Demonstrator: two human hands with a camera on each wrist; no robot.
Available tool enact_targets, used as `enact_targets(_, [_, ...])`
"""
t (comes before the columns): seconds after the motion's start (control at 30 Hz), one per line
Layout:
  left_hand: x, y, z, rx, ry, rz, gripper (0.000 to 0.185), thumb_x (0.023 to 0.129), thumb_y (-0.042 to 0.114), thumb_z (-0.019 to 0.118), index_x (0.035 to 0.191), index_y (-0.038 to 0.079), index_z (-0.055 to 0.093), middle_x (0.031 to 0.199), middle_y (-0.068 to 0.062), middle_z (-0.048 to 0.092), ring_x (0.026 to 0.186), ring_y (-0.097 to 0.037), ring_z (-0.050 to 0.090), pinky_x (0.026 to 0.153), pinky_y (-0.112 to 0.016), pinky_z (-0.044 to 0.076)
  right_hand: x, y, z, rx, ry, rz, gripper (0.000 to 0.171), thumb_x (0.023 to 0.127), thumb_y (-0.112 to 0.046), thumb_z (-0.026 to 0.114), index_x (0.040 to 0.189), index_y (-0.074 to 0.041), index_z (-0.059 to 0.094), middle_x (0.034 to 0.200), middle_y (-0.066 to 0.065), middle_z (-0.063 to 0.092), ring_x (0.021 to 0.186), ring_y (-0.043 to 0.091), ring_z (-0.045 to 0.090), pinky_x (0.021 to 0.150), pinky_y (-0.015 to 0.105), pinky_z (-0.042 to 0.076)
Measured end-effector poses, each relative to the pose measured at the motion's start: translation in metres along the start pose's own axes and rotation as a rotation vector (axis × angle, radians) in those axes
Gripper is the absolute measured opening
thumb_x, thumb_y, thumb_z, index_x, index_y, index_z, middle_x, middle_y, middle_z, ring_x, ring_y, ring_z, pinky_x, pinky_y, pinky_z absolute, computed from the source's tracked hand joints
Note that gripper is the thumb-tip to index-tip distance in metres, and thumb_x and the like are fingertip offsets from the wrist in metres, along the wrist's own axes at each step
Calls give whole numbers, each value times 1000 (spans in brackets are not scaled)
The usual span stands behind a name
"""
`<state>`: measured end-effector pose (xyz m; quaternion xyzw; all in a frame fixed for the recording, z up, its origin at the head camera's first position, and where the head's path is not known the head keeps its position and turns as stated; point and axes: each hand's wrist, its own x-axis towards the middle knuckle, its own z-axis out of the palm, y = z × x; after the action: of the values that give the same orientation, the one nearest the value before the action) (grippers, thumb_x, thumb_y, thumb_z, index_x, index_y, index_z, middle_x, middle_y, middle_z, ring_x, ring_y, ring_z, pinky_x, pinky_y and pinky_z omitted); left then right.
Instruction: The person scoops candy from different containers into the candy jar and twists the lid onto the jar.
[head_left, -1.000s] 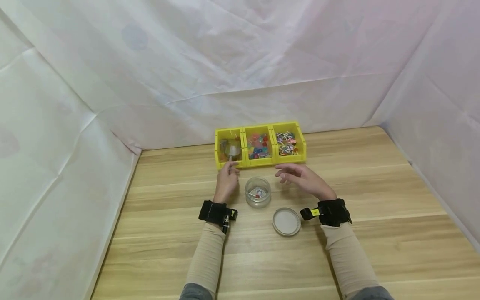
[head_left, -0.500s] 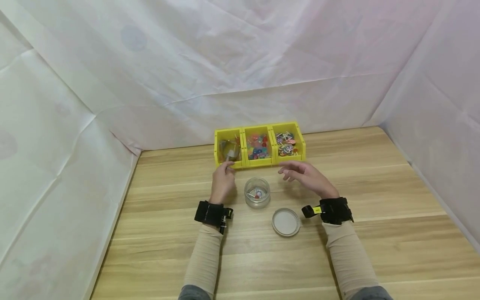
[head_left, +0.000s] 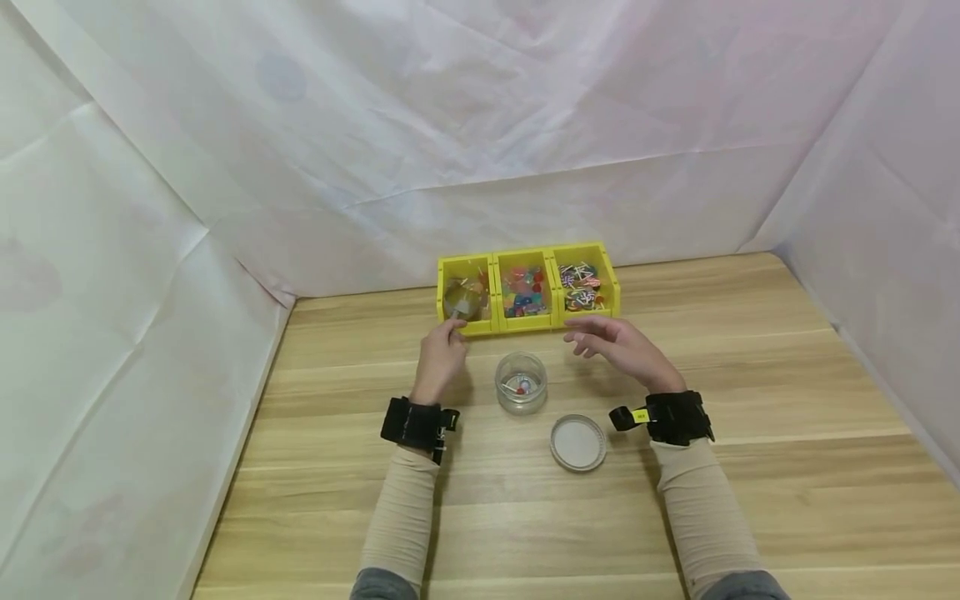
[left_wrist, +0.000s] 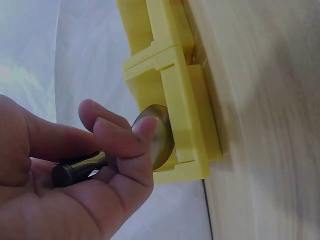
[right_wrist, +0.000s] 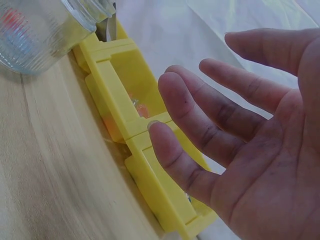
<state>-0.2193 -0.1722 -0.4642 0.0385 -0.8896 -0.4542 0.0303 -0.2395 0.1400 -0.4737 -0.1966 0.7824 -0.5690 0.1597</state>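
Right hand (right_wrist: pixel 265 140) palm showing, fingers loosely bent, in front of yellow bins (right_wrist: pixel 112 92); reddish pieces (right_wrist: pixel 142 110) in bin just past fingertips; glass jar (right_wrist: pixel 45 35) farther out, blurry red bit inside; wood tabletop (right_wrist: pixel 45 150) past fingertips too, white cloth (right_wrist: pixel 155 20) behind hand

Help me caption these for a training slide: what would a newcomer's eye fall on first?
Probably the row of three yellow bins at the back of the table, with small colourful pieces inside. Next comes the metal scoop, its handle in the left grip and its bowl in the leftmost bin. Then the open glass jar, nearer the person.
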Motion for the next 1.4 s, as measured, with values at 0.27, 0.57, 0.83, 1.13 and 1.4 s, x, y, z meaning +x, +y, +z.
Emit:
enact_targets(0.27, [0,4,2,88,-22,14,41,93,-3,42,129,-1,62,108,-22,68,72,-22,59,56,-25,44,0,0,0,13,-8,-13,48,103,-30,54,142,-2,50,130,25,60,105,32,62,92,51,51])
enact_targets(0.57, [-1,12,1,152,7,48,43,88,-11,45,128,-6,61,113,-26,67,55,-16,47,44,-22,38,0,-4,0,17,-8,-18,46,103,-29,55,140,-3,52,130,25,61,105,33,63,92,50,52])
enact_targets(0.83, [3,19,6,233,-11,4,47,84,-15,50,129,-7,60,126,-26,63,79,-26,61,55,-26,48,-1,-5,3,54,-27,-37,41,103,-25,54,140,-6,53,131,28,58,109,41,60,95,55,49])
enact_targets(1.13, [8,16,14,243,-32,-23,47,85,-13,51,131,-5,60,127,-25,63,75,-25,60,50,-24,43,1,-5,7,85,-46,-45,41,103,-24,55,140,-6,52,132,28,58,112,48,56,97,60,46])
enact_targets(1.4, [9,9,19,137,21,5,46,89,-12,47,133,-5,58,125,-25,64,68,-24,57,50,-23,40,0,-4,8,103,-47,-29,46,103,-24,55,141,1,49,131,30,57,111,49,56,97,66,42])
